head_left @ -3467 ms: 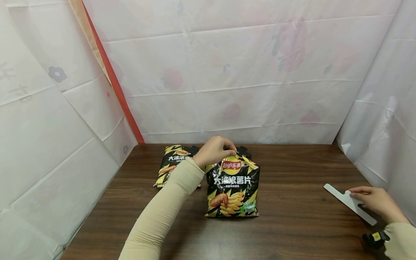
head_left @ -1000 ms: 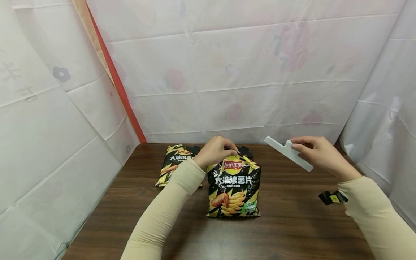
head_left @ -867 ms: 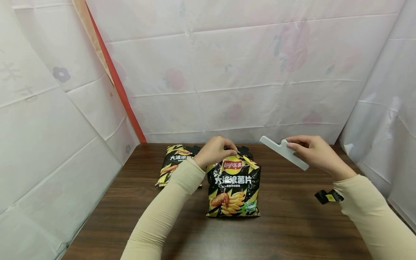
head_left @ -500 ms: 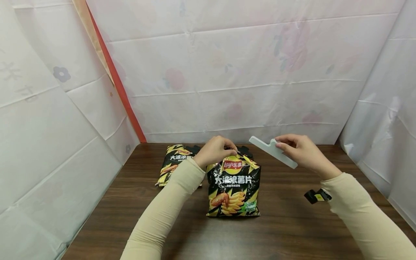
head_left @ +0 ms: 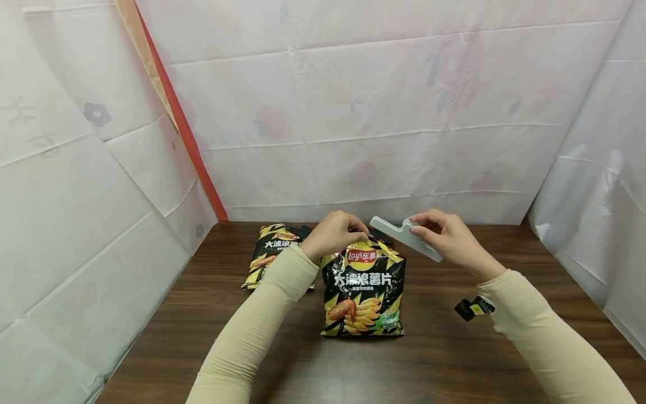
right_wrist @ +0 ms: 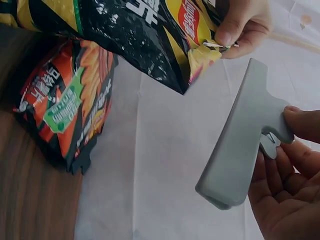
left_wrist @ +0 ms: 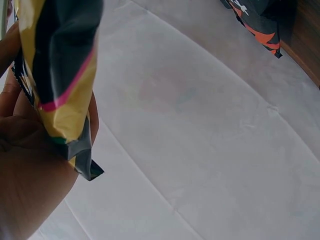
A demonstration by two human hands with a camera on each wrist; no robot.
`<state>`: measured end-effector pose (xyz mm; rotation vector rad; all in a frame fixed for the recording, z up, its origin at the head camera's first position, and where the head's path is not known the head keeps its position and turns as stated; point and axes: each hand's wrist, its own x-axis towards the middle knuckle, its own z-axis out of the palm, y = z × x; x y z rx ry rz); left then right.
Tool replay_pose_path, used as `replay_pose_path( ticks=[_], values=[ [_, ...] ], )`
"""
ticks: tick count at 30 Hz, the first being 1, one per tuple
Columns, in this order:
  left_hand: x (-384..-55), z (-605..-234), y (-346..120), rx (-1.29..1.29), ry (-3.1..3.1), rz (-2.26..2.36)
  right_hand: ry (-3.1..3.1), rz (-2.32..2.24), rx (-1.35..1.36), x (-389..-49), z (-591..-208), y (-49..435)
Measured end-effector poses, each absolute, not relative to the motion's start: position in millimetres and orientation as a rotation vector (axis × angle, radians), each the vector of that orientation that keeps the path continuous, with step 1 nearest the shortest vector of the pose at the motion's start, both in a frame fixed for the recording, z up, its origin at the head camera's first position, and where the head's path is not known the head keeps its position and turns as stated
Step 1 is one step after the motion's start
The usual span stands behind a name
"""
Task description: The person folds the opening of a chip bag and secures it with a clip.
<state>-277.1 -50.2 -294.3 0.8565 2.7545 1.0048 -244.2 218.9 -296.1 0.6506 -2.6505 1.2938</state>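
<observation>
A black and yellow Lay's chip bag [head_left: 362,297] stands upright near the middle of the table. My left hand [head_left: 335,235] pinches its folded top edge between thumb and fingers; in the left wrist view the bag's corner [left_wrist: 67,117] sticks out past the palm. To the right of the bag top, my right hand [head_left: 446,238] holds a pale grey bag clip [head_left: 406,238] by its handle tabs, tilted and in the air. In the right wrist view the clip [right_wrist: 235,140] is apart from the bag, its long jaws close together.
A second black and yellow chip bag [head_left: 272,247] lies behind my left forearm. An orange and black chip bag [right_wrist: 70,95] shows beyond the held one in the right wrist view. White patterned sheeting [head_left: 353,112] walls the table's [head_left: 479,359] back and sides.
My right hand has lifted the bag clip from the table's right side and brought it leftward, close to the bag's top. The left hand keeps its grip on the bag.
</observation>
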Motion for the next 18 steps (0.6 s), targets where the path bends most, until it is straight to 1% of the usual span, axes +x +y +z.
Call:
replay_pose_path(
  ticks=[9,18],
  values=[
    [-279.0,-295.8,-50.5,0.875,2.748,1.024,-2.596,1.348,0.691,-245.3,-305.6,211.0],
    [-280.0,-296.3,-52.1,0.896,2.744,1.009,-2.545,1.36,0.672,-244.2,-310.2,206.4]
  ],
)
